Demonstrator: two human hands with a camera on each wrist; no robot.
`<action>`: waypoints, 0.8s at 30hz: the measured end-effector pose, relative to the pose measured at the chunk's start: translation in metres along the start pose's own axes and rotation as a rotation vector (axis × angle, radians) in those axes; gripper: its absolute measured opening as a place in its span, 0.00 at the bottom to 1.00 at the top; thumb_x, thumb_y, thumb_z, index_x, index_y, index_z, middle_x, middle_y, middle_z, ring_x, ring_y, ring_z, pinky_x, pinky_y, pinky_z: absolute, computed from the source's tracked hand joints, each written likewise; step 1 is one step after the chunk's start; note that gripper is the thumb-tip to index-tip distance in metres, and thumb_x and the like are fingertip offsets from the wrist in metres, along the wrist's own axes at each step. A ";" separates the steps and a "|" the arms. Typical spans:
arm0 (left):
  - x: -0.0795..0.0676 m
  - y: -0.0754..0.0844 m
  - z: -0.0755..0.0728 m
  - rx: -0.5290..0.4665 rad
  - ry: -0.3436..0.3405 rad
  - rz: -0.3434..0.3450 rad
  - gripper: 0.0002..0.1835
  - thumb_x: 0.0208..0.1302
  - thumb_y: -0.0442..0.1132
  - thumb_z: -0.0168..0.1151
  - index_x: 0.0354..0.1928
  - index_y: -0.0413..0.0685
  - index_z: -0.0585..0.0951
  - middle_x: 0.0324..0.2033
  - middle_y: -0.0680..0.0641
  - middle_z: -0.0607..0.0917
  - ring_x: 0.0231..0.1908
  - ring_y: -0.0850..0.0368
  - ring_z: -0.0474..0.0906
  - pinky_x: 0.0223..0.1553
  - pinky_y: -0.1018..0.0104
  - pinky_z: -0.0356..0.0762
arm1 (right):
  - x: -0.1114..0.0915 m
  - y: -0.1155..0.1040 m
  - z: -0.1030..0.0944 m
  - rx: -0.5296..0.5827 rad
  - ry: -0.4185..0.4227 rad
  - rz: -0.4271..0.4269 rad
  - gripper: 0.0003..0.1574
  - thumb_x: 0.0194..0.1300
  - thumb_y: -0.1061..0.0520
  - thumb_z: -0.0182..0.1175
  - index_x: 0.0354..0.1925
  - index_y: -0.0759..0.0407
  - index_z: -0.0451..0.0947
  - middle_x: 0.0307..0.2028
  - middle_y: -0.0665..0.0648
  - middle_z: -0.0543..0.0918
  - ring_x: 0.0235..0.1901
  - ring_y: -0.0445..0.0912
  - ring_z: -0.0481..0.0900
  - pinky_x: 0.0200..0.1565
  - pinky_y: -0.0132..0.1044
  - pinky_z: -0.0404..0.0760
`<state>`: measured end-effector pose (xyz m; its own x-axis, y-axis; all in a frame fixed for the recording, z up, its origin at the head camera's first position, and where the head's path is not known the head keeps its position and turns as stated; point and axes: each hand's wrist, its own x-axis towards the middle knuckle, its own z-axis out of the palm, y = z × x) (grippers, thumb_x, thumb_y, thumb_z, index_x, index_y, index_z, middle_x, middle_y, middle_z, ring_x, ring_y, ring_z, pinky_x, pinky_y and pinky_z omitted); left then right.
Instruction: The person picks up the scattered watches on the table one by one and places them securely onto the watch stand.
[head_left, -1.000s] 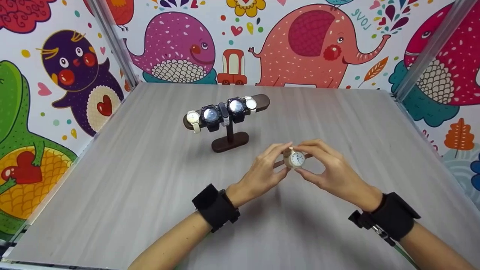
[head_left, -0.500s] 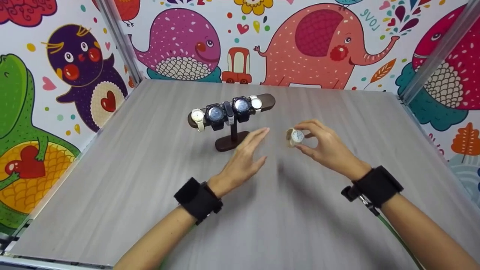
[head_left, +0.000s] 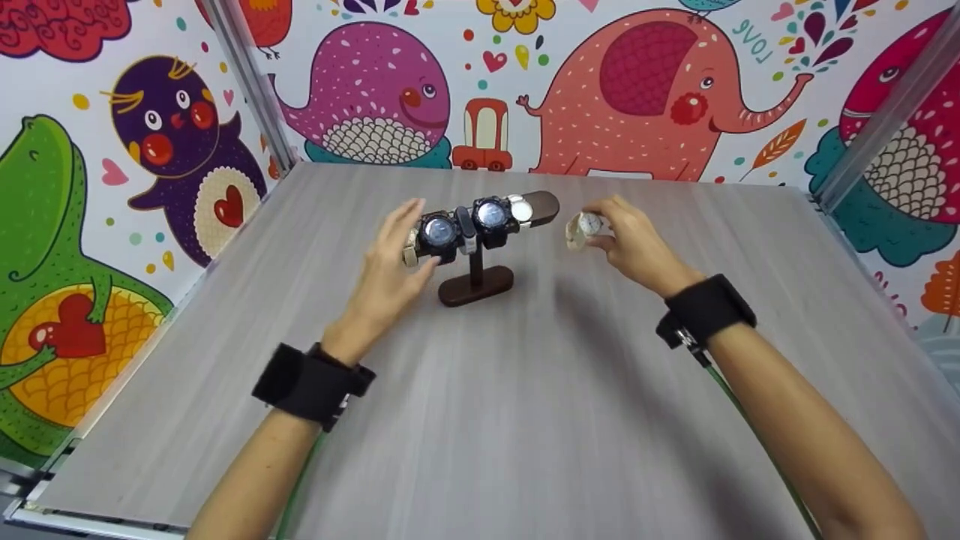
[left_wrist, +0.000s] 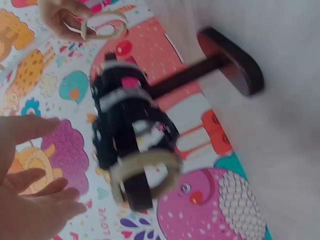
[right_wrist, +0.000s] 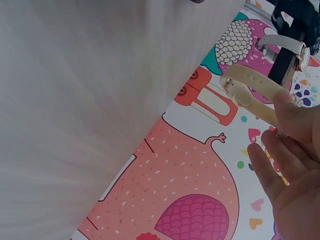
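A cream-strapped watch [head_left: 577, 236] with a round white dial is pinched between the thumb and fingers of my right hand [head_left: 630, 244], just off the right end of a dark brown watch stand [head_left: 476, 287]. Its strap forms a loop [right_wrist: 252, 82] in the right wrist view. My left hand [head_left: 381, 277] is at the stand's left end with fingers spread, partly hiding another cream watch [head_left: 410, 249]. The left wrist view shows that hand apart from the stand. Along the bar sit two black watches [head_left: 438, 232], a slim dark band [head_left: 466, 222] and a white watch [head_left: 520, 211].
The bar's bare right end [head_left: 543, 207] faces my right hand. Grey wood-look tabletop [head_left: 480, 405] surrounds the stand. Cartoon-printed panels [head_left: 360, 97] stand behind and at both sides.
Both hands held the cream watch at first. My left hand let go and moved left to the stand's left end; my right hand carried the watch forward towards the right end.
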<state>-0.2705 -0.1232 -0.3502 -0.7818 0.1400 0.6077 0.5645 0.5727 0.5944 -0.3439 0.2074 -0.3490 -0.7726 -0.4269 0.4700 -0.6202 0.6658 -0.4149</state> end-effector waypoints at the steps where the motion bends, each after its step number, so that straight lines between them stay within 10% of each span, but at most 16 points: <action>1: 0.001 -0.004 -0.005 0.016 -0.016 -0.026 0.40 0.57 0.26 0.68 0.72 0.32 0.64 0.71 0.33 0.66 0.73 0.37 0.62 0.77 0.47 0.59 | 0.004 0.000 0.001 -0.003 0.006 -0.004 0.22 0.60 0.73 0.65 0.53 0.73 0.75 0.48 0.70 0.80 0.51 0.61 0.79 0.55 0.55 0.83; 12: 0.007 -0.030 -0.022 0.092 -0.226 -0.192 0.48 0.55 0.28 0.72 0.76 0.37 0.57 0.76 0.35 0.58 0.76 0.36 0.53 0.79 0.45 0.52 | 0.036 -0.001 0.009 -0.028 0.026 0.037 0.24 0.60 0.73 0.65 0.55 0.74 0.76 0.50 0.71 0.82 0.53 0.62 0.79 0.61 0.55 0.80; 24: 0.008 -0.041 -0.018 0.129 -0.182 -0.144 0.41 0.56 0.28 0.72 0.71 0.33 0.66 0.68 0.31 0.71 0.68 0.36 0.69 0.74 0.49 0.66 | 0.049 -0.005 0.023 0.016 0.013 -0.025 0.25 0.61 0.74 0.63 0.57 0.69 0.76 0.52 0.69 0.81 0.54 0.59 0.78 0.61 0.53 0.81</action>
<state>-0.2952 -0.1604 -0.3602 -0.8929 0.1857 0.4102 0.4147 0.6941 0.5885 -0.3822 0.1693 -0.3418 -0.7551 -0.4348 0.4906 -0.6414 0.6449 -0.4156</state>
